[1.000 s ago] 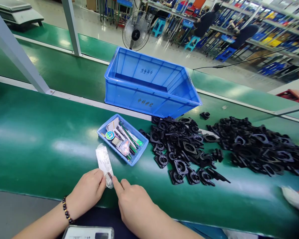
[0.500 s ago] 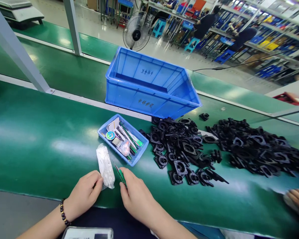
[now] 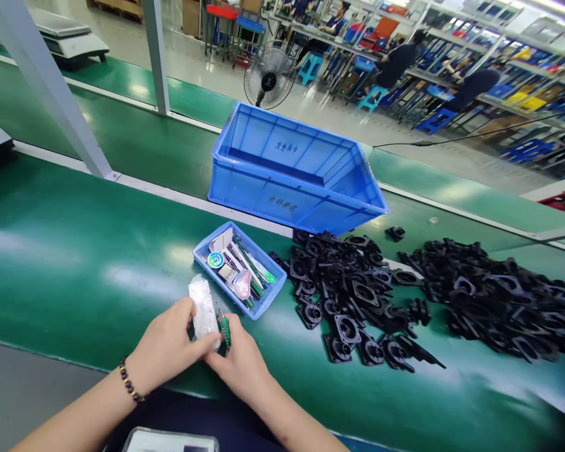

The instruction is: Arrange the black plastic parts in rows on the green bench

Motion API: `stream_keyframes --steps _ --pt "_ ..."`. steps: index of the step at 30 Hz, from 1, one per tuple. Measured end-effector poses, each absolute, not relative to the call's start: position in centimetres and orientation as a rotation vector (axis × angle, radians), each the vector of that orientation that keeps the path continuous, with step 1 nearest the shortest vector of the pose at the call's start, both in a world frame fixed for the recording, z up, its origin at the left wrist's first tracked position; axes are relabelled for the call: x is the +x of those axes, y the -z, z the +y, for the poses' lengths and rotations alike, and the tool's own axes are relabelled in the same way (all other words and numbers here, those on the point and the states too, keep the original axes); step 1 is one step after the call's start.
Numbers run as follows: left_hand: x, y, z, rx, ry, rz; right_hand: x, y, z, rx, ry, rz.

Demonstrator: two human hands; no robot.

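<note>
My left hand, with a dark beaded bracelet at the wrist, grips the lower part of a white packet in clear plastic. The thumb crosses its lower end. My right hand is closed around a slim green-handled tool whose thin metallic tip points up; its exact kind is unclear. The fingers of both hands meet at the packet's lower right corner. Just beyond them lies a small blue tray holding pens, a round sticker-topped item and other small things.
A large blue crate stands behind the tray. Two heaps of black plastic parts, a nearer heap and a farther heap, cover the green table to the right. A metal post rises at left, and a fan stands beyond.
My left hand has moved up and its thumb now lies over the packet. My right hand has come left with the green-handled tool to meet it. Another person's hand at right has left view.
</note>
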State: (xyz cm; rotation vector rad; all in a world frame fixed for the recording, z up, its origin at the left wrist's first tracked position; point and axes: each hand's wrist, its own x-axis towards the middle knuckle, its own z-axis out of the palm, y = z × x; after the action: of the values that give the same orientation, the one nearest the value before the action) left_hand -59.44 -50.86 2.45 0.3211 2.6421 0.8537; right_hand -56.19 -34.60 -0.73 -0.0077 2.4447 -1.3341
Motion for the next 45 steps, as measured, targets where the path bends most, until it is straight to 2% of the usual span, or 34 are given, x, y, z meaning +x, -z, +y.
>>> stream_keyframes --steps 3,6,9,13,19,45 --pt "-60.9 -2.6 -49.9 0.437 -0.418 2.794 -56.1 0.7 -34.4 0.003 1.288 2.464" --pt "-61.3 -2.1 -49.7 0.543 -0.311 2.755 -56.4 -0.2 -33.9 -0.084 1.209 2.502" --pt "-61.0 -1.4 -49.9 0.568 -0.387 2.736 -57.3 -1.6 -33.4 -0.216 1.041 2.544" --pt "-60.4 -0.4 -50.2 0.534 -0.655 2.745 -59.1 -3.0 -33.5 -0.33 0.791 2.583" --pt "-60.0 1.0 -50.7 0.504 -0.926 2.692 -60.5 -2.8 -34.4 -0.42 0.685 2.574" --pt "-59.9 1.5 -51.0 0.534 -1.049 2.69 -61.0 -3.7 -35.4 -0.471 0.442 2.554"
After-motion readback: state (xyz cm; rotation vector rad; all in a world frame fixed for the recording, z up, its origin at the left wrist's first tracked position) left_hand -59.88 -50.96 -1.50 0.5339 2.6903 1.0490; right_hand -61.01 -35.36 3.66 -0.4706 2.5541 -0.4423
